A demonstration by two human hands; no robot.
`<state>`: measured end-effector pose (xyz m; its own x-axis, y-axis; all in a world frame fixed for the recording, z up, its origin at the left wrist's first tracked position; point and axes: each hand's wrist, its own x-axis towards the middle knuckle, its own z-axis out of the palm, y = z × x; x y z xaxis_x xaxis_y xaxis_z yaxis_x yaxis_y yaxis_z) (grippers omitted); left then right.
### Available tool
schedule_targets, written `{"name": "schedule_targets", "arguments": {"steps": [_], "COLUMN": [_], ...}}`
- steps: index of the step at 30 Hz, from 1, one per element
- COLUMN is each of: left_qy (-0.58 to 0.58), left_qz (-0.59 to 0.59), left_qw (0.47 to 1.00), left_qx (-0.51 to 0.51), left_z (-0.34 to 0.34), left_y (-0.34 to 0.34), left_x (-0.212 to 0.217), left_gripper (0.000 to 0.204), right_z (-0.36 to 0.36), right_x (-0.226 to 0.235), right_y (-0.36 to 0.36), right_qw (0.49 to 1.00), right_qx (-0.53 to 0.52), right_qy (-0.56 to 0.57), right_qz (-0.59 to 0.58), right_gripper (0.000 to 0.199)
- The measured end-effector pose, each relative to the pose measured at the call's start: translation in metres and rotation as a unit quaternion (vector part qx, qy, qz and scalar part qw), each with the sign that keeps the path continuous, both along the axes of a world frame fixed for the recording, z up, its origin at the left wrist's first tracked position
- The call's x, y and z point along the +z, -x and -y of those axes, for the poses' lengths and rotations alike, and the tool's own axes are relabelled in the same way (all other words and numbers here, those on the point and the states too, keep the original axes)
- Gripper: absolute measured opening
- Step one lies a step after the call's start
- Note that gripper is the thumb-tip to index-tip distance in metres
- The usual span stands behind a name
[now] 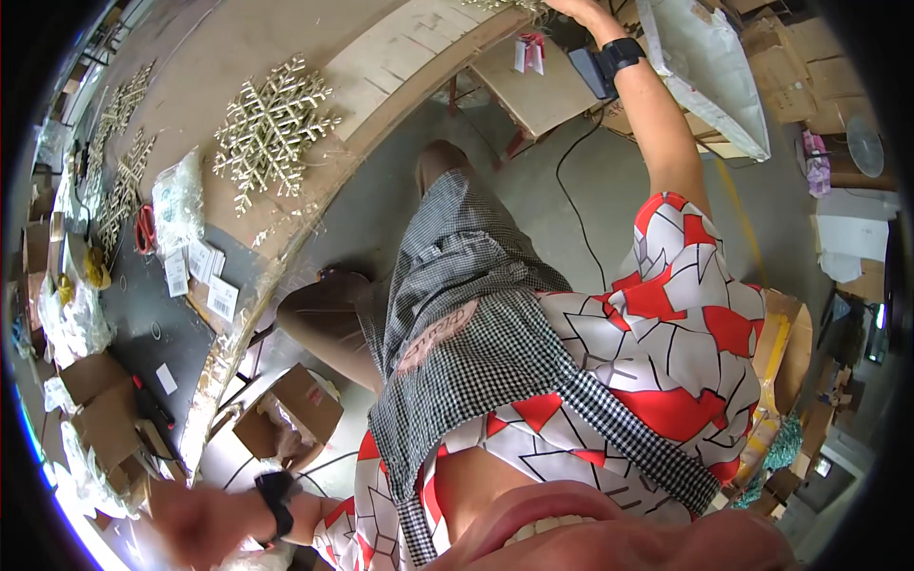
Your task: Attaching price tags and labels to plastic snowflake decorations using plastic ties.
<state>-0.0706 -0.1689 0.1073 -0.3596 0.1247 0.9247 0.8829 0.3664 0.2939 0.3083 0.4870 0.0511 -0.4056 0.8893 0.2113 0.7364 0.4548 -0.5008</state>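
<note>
At the top edge of the head view, my right hand (577, 9) is partly cut off by the frame. Its visible fingers close on the tip of a glittery gold snowflake ornament (505, 4), most of which lies out of view. My left hand (186, 523) is low at the left, smeared by motion, near an open cardboard box (105, 404); its fingers cannot be made out. A second gold snowflake (271, 133) lies flat on the brown tabletop (205, 57), away from both hands.
More gold snowflakes (124, 181) lie at the table's far left. Red-handled scissors (145, 229), a clear plastic bag (179, 202) and white labels (222, 298) are close by. A small carton (288, 419) stands below the table edge. A black cable (562, 181) crosses the floor.
</note>
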Motion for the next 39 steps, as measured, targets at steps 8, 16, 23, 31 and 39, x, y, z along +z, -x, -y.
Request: {"name": "schedule_targets", "arguments": {"steps": [8, 16, 23, 31, 39], "left_qy": [0.243, 0.225, 0.287, 0.367, 0.344], "left_qz": [0.393, 0.409, 0.263, 0.195, 0.295], "left_qw": [0.843, 0.853, 0.916, 0.904, 0.885], "left_qx": [-0.277, -0.232, -0.094, -0.100, -0.109], "left_z": [-0.110, -0.112, -0.103, -0.108, -0.145], "left_y": [-0.015, 0.016, 0.029, 0.038, 0.033], "left_x": [-0.053, -0.108, -0.117, -0.122, -0.119], "left_gripper": [0.022, 0.016, 0.021, 0.045, 0.053], "right_z": [-0.021, -0.094, -0.048, 0.201, 0.221], "right_x": [-0.014, -0.051, -0.011, 0.065, -0.011], "right_y": [-0.004, -0.045, 0.019, 0.236, 0.388], "right_qw": [0.997, 0.997, 0.980, 0.811, 0.718], "right_qx": [0.033, 0.062, 0.077, 0.566, 0.682], "right_qy": [-0.042, 0.048, -0.114, 0.067, -0.135], "right_qz": [0.058, 0.019, 0.143, 0.134, 0.025], "right_gripper": [0.064, 0.051, 0.048, 0.028, 0.024]}}
